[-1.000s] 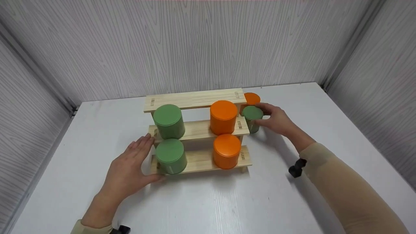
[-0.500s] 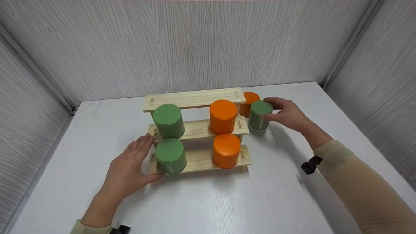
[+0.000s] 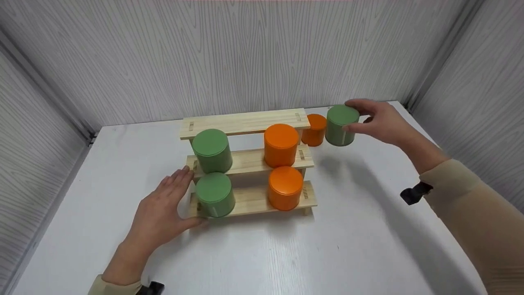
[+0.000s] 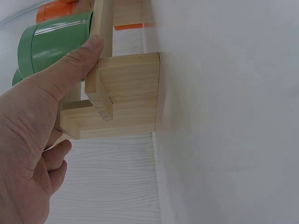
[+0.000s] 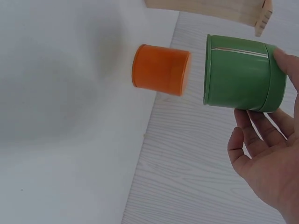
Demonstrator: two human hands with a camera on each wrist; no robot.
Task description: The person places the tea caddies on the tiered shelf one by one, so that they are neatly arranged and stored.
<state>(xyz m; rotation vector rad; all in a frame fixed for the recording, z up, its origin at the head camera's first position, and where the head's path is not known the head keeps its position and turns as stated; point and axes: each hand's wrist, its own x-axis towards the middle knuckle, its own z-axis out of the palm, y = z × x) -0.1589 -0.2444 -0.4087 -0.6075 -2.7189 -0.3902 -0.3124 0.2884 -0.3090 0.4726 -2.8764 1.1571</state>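
Note:
My right hand pinches a green lidded canister near its top, with thumb and fingers on opposite sides. The canister is upright in the air, right of the three-tier wooden rack. In the right wrist view the thumb lies on the lid of this green canister. My left hand holds the rack's left end. Its thumb presses the lowest shelf's front edge, and its fingertips are at the middle shelf's end. Green canisters stand at the left of the two lower shelves, orange canisters at their right.
Another orange canister stands on the white table behind the rack's right end. The top shelf's board is bare. Grey wood-grain panels enclose the table at the back and sides.
My right hand has lifted the green canister off the table and moved it right and up, uncovering the orange canister behind. My left hand stays at the rack.

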